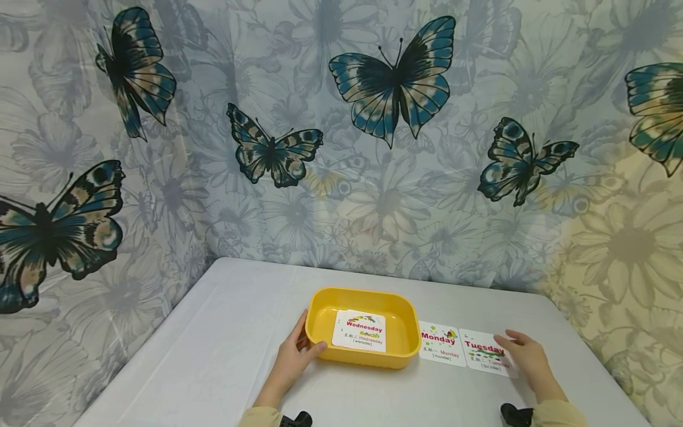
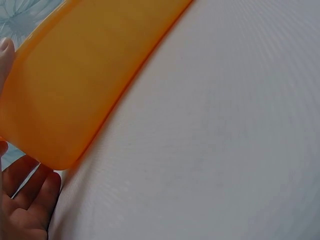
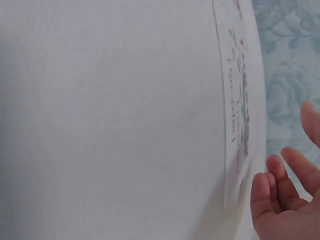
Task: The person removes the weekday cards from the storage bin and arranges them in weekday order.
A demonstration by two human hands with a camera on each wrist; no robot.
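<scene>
My left hand (image 1: pixel 295 360) grips the left end of a yellow plastic tray (image 1: pixel 368 357), the thumb over its near rim and the fingers along its side. Inside the tray lies a Wednesday flashcard (image 1: pixel 360 332), seemingly with others under it. To the tray's right, a Monday flashcard (image 1: pixel 440 345) and a Tuesday flashcard (image 1: pixel 484 353) lie side by side, face up on the table. Over the Tuesday card's right edge is my right hand (image 1: pixel 527 358), fingers loosely bent and apart. In the right wrist view, that hand (image 3: pixel 285 202) appears slightly above the card and pinches nothing.
A white cloth covers the table (image 1: pixel 213 332). Its far edge meets a wall hanging (image 1: pixel 384 201) printed with flowers and butterflies, which continues down both sides. A black wrist strap (image 1: pixel 296 420) shows at the left sleeve, another (image 1: pixel 516 414) at the right.
</scene>
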